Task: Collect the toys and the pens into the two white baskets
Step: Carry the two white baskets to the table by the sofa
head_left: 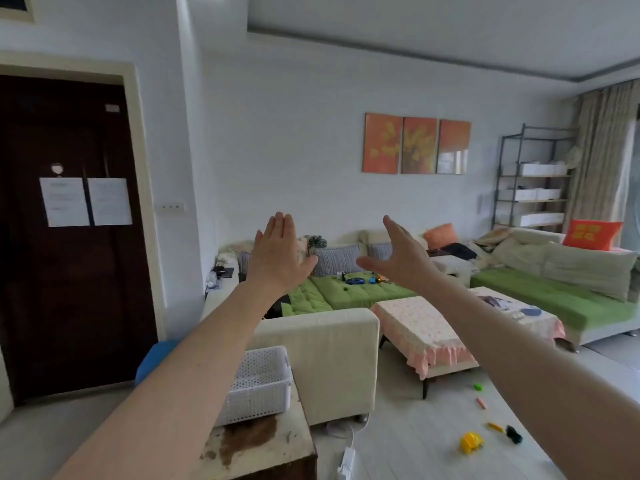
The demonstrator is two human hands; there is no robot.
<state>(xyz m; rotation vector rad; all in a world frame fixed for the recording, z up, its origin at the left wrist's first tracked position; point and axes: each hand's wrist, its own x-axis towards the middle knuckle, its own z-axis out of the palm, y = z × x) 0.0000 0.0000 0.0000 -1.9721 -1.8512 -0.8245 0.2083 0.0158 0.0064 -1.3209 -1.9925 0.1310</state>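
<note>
Our left hand (277,258) and right hand (403,259) are both raised in front of us at arm's length, palms turned toward each other, apart, holding nothing. Left fingers (282,226) are straight and pressed together with the thumb out to the side; right fingers (393,226) are straight and close together, thumb spread wide. We see one white basket (263,393) at lower centre, sitting on a worn, stained table (263,448) just beside the end of the cream sofa (332,358); part of it is hidden behind our left forearm, and what is inside we cannot tell. On the floor (398,445) at right, well apart from the basket: a yellow toy (471,442), a black toy (513,434) near it, a yellow pen (495,426) between them, an orange pen (481,403) further back, and a small green toy (478,386) near the leg of the pink-cloth table (422,327). On the green sofa seat (346,296) between our hands lies a blue toy car (355,280) with a smaller blue toy (372,280) just beside it and a tiny green piece (345,288) in front. A dark door (62,271) with two paper sheets is at left, three orange pictures (417,145) hang on the wall, and a metal shelf (533,178) stands at far right.
</note>
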